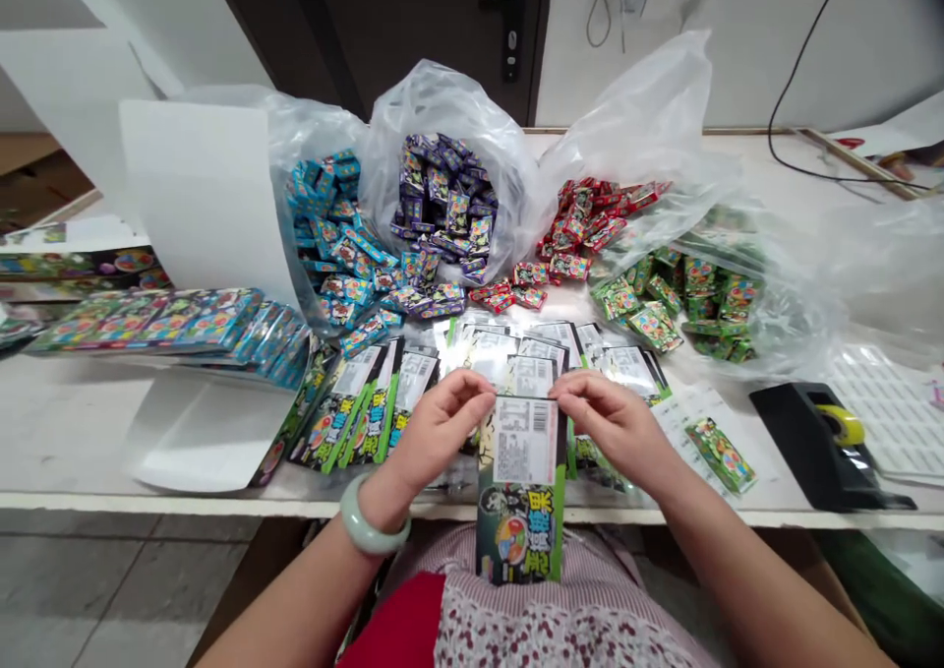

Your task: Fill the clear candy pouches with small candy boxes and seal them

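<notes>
Both hands grip the top edge of a flat black-and-green printed pack with a white barcode label, held upright over my lap at the table's front edge. My left hand, a pale green bangle on its wrist, pinches the upper left corner. My right hand pinches the upper right corner. Behind the hands, several similar packs lie fanned out on the white table.
Open plastic bags hold small boxes: blue, purple, red, green. A black tape dispenser sits at right beside label sheets. Colourful packs and white sheets lie at left.
</notes>
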The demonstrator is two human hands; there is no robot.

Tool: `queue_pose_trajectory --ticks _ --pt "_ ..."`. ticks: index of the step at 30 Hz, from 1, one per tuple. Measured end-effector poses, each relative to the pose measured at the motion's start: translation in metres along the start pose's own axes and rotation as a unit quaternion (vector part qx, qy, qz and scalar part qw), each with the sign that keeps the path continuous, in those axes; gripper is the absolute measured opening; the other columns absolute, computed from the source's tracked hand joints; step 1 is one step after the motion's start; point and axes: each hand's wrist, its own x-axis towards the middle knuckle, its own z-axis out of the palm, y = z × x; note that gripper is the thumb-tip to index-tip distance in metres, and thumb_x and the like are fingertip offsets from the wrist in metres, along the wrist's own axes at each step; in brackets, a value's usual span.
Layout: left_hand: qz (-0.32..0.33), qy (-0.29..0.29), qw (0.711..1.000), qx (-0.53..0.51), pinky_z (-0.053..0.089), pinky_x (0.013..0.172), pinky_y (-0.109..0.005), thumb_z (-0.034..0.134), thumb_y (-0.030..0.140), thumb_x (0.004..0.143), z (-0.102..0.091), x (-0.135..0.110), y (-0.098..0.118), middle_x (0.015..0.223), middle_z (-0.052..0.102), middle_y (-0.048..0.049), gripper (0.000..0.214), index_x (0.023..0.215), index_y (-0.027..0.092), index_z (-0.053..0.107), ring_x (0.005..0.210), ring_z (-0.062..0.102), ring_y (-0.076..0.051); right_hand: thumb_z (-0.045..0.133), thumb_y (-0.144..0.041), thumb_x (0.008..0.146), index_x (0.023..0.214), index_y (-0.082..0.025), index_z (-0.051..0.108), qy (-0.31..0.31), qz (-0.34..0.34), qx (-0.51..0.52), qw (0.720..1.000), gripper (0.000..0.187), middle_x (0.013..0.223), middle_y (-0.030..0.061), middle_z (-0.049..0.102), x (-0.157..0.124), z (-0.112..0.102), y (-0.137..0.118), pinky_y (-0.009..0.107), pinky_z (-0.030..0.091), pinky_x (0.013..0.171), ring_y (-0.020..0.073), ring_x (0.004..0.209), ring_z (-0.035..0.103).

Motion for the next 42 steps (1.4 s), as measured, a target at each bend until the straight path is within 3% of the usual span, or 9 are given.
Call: queue_pose_trajectory --ticks 3,5,8,12,20,25,32,38,42 --pt "0.038 0.004 0.999 0.005 0.051 0.072 -0.027 0.064 0.027 0.082 0.004 0.004 0.012 0.09 0.07 -0.0054 0.011 0.074 0.019 0.064 0.082 0.063 -0.015 0.064 -0.032 0.084 0.092 -0.024 0.063 -0.009 0.015 0.037 0.999 0.012 0.087 0.0024 0.061 0.009 -0.004 -0.005 0.026 0.049 0.054 0.0153 0.073 0.058" --pt "0.041 -0.006 0.999 -0.005 0.052 0.075 -0.029 0.066 0.025 0.08 0.004 0.005 0.017 0.089 0.072 -0.0057 0.011 0.07 0.018 0.065 0.083 0.065 -0.016 0.064 -0.029 0.083 0.106 -0.027 0.059 -0.017 0.026 0.061 0.998 0.024 0.084 0.0004 0.06 0.012 -0.005 -0.007 0.026 0.049 0.053 0.0147 0.071 0.058" --pt "0.036 0.024 0.999 -0.014 0.053 0.07 -0.028 0.071 0.022 0.076 0.004 0.004 0.018 0.081 0.071 -0.0037 0.007 0.074 0.019 0.065 0.075 0.065 -0.015 0.061 -0.026 0.086 0.096 -0.025 0.062 -0.031 -0.038 -0.036 0.998 0.011 0.088 0.0023 0.061 0.012 -0.005 -0.012 0.028 0.049 0.06 0.0162 0.079 0.059" --pt "0.03 0.019 0.998 -0.045 0.054 0.068 -0.026 0.073 0.021 0.073 0.004 0.0 0.017 0.082 0.071 -0.0027 0.025 0.096 0.021 0.064 0.076 0.066 -0.015 0.059 -0.028 0.088 0.087 -0.023 0.061 -0.059 -0.09 -0.105 0.989 0.004 0.094 0.0045 0.062 0.01 -0.007 -0.021 0.03 0.049 0.066 0.0183 0.089 0.059" --pt "0.027 0.013 1.0 0.007 0.046 0.057 -0.022 0.068 0.02 0.075 0.007 0.004 0.032 0.067 0.062 0.0005 0.004 0.074 0.017 0.065 0.06 0.055 -0.01 0.064 -0.031 0.084 0.085 -0.022 0.061 -0.095 0.025 -0.013 0.995 0.01 0.078 0.0005 0.062 0.022 -0.005 -0.031 0.027 0.046 0.059 0.0145 0.07 0.058" --pt "0.073 -0.037 0.996 0.023 0.044 0.062 -0.024 0.062 0.016 0.079 0.003 0.006 0.028 0.07 0.059 0.0001 0.009 0.07 0.016 0.06 0.067 0.054 -0.011 0.058 -0.028 0.088 0.08 -0.021 0.06 -0.141 0.021 -0.043 0.989 0.011 0.078 0.0011 0.061 0.023 -0.006 -0.037 0.026 0.045 0.057 0.0138 0.07 0.056" --pt "0.157 -0.086 0.982 0.052 0.048 0.076 -0.026 0.061 0.013 0.086 -0.009 -0.005 0.011 0.093 0.063 -0.0041 0.007 0.086 0.019 0.065 0.089 0.06 -0.014 0.06 -0.019 0.09 0.098 -0.024 0.061 -0.041 -0.161 -0.13 0.978 0.009 0.097 0.003 0.065 0.001 0.0 -0.017 0.031 0.049 0.078 0.016 0.092 0.06" --pt "0.126 -0.076 0.989 0.014 0.049 0.075 -0.026 0.061 0.014 0.087 -0.001 -0.005 0.006 0.091 0.064 -0.0021 0.01 0.092 0.022 0.064 0.086 0.062 -0.013 0.058 -0.014 0.09 0.094 -0.024 0.058 0.012 -0.171 -0.122 0.978 0.011 0.096 0.0019 0.06 -0.01 0.01 -0.009 0.031 0.047 0.08 0.0148 0.093 0.057" --pt "0.162 -0.094 0.981 0.044 0.049 0.077 -0.026 0.059 0.014 0.089 -0.001 -0.004 0.009 0.091 0.064 -0.0023 0.01 0.091 0.023 0.064 0.089 0.061 -0.013 0.056 -0.016 0.091 0.098 -0.024 0.057 0.02 -0.153 -0.06 0.986 0.011 0.099 0.0035 0.058 -0.012 0.014 -0.008 0.031 0.049 0.077 0.0164 0.094 0.057"
